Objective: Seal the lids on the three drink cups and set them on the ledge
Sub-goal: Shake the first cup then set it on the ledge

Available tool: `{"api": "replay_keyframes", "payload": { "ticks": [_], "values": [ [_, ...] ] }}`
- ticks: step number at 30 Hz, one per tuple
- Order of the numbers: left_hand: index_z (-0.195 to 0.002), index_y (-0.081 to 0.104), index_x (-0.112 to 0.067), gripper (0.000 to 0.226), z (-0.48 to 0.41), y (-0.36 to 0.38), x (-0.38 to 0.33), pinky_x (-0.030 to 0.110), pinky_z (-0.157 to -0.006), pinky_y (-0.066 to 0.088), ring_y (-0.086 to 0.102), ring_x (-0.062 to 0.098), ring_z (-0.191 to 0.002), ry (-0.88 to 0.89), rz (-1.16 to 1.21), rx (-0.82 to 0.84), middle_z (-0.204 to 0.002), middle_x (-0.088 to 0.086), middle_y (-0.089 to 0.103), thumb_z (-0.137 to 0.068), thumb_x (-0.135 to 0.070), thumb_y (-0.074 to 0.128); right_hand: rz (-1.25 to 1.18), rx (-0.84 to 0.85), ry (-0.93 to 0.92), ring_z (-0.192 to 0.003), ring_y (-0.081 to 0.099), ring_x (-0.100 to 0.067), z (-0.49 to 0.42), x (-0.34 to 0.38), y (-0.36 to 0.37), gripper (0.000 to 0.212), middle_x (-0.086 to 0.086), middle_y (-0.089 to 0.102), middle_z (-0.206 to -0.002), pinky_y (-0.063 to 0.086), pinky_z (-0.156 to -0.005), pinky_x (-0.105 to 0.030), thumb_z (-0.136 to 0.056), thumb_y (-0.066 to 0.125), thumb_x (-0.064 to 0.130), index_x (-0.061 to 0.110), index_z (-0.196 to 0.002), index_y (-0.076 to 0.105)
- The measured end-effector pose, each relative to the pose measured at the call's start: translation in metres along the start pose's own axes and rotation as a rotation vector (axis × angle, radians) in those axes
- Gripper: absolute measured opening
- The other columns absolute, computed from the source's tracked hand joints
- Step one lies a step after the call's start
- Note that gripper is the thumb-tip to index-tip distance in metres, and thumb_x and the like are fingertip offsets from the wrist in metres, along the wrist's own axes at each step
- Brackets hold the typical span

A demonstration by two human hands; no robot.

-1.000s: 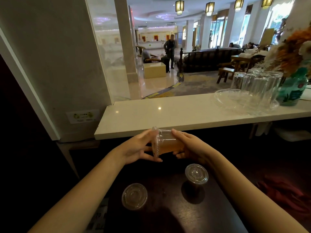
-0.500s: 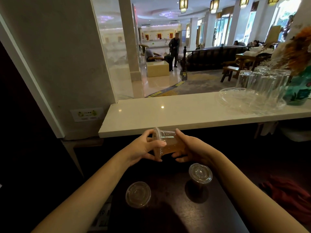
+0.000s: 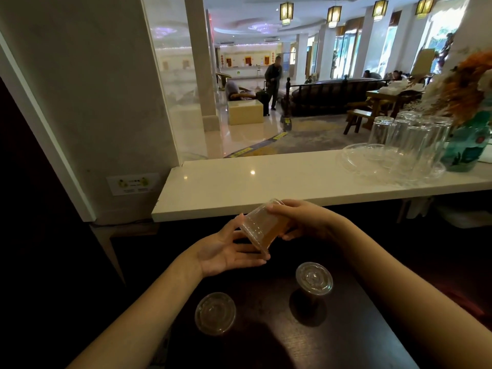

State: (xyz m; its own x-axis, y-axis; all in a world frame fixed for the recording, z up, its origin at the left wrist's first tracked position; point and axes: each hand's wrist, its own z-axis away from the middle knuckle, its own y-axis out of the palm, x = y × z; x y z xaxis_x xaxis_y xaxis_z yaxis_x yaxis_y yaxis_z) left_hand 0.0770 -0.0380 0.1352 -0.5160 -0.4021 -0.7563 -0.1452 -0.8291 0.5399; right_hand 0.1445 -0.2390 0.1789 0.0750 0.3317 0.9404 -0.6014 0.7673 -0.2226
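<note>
Just below the front edge of the pale polished stone ledge [image 3: 266, 187], the right hand [image 3: 306, 219] was clamped round the clear plastic cup of amber drink [image 3: 262, 227], with its fingers over the base end and its thumb beneath. The left hand [image 3: 226, 251] had been pinching the rim of the cup's clear plastic lid [image 3: 253, 238] half a second earlier. It had since let go and lay spread palm-up, its fingertips just touching the lid's lower edge. The cup had turned too: it had been lying nearly level between both hands, and now it hung tilted, lid end down toward the left palm and base up toward the ledge. No drip showed, so the pressing looked finished and this seemed a check of the seal. The cup was in the air, not yet on the ledge. On the dark wooden surface [image 3: 266, 315] nearer the person, two other lidded clear cups stood apart, one to the right [image 3: 314, 278] and one to the left [image 3: 215, 312]. Whether they were sealed could not be told.
</note>
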Motion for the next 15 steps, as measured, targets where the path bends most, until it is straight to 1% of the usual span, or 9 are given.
{"api": "replay_keyframes", "payload": {
  "ticks": [3,4,7,9,12,14,15],
  "values": [
    [-0.132,0.043,0.001,0.100,-0.007,0.001,0.008,0.051,-0.088,0.053,0.055,0.045,-0.116,0.119,0.095,0.084,-0.125,0.033,0.056,-0.053,-0.042,0.087,0.183,-0.052,-0.028,-0.087,0.060,-0.015,-0.006,0.027,-0.004,0.050,-0.006,0.063,-0.105,0.051,-0.069,-0.023,-0.085,0.060,0.047,0.012,-0.121,0.057],
    [-0.134,0.042,0.000,0.100,-0.009,0.003,0.010,0.051,-0.090,0.052,0.054,0.044,-0.118,0.162,0.134,0.102,-0.127,0.032,0.055,-0.054,-0.041,0.087,0.244,-0.070,-0.043,-0.088,0.058,-0.015,-0.009,0.036,-0.004,0.051,-0.006,0.063,-0.103,0.049,-0.070,-0.022,-0.085,0.060,0.047,0.010,-0.119,0.057],
    [-0.138,0.039,-0.003,0.103,-0.016,0.010,0.016,0.049,-0.091,0.052,0.051,0.041,-0.122,0.303,0.212,0.133,-0.133,0.028,0.052,-0.055,-0.042,0.086,0.369,-0.086,-0.083,-0.078,0.052,-0.017,-0.017,0.060,-0.004,0.057,-0.008,0.059,-0.090,0.044,-0.065,-0.023,-0.081,0.065,0.048,0.000,-0.112,0.061],
    [-0.139,0.038,-0.006,0.103,-0.019,0.015,0.017,0.046,-0.091,0.052,0.050,0.038,-0.125,0.392,0.226,0.153,-0.136,0.023,0.051,-0.056,-0.045,0.084,0.454,-0.088,-0.106,-0.078,0.052,-0.018,-0.022,0.074,-0.003,0.056,-0.008,0.059,-0.088,0.044,-0.066,-0.025,-0.079,0.067,0.048,0.000,-0.108,0.063],
    [-0.139,0.040,-0.011,0.099,-0.021,0.023,0.015,0.046,-0.091,0.051,0.048,0.034,-0.127,0.498,0.269,0.195,-0.139,0.018,0.050,-0.057,-0.043,0.084,0.557,-0.081,-0.184,-0.083,0.056,-0.013,-0.023,0.096,0.000,0.052,-0.006,0.063,-0.103,0.045,-0.069,-0.024,-0.080,0.067,0.045,0.006,-0.114,0.061],
    [-0.135,0.046,-0.014,0.092,-0.023,0.027,0.012,0.047,-0.091,0.051,0.048,0.032,-0.128,0.551,0.294,0.217,-0.138,0.016,0.052,-0.057,-0.043,0.085,0.582,-0.070,-0.229,-0.094,0.057,-0.013,-0.021,0.108,0.003,0.056,-0.005,0.060,-0.114,0.047,-0.072,-0.021,-0.080,0.068,0.043,0.009,-0.123,0.055],
    [-0.134,0.047,-0.015,0.090,-0.025,0.028,0.010,0.048,-0.091,0.050,0.048,0.032,-0.128,0.574,0.299,0.230,-0.137,0.016,0.052,-0.057,-0.043,0.084,0.588,-0.073,-0.247,-0.101,0.057,-0.015,-0.019,0.112,0.004,0.059,-0.004,0.059,-0.117,0.047,-0.076,-0.022,-0.080,0.069,0.041,0.010,-0.127,0.052]
  ]
}}
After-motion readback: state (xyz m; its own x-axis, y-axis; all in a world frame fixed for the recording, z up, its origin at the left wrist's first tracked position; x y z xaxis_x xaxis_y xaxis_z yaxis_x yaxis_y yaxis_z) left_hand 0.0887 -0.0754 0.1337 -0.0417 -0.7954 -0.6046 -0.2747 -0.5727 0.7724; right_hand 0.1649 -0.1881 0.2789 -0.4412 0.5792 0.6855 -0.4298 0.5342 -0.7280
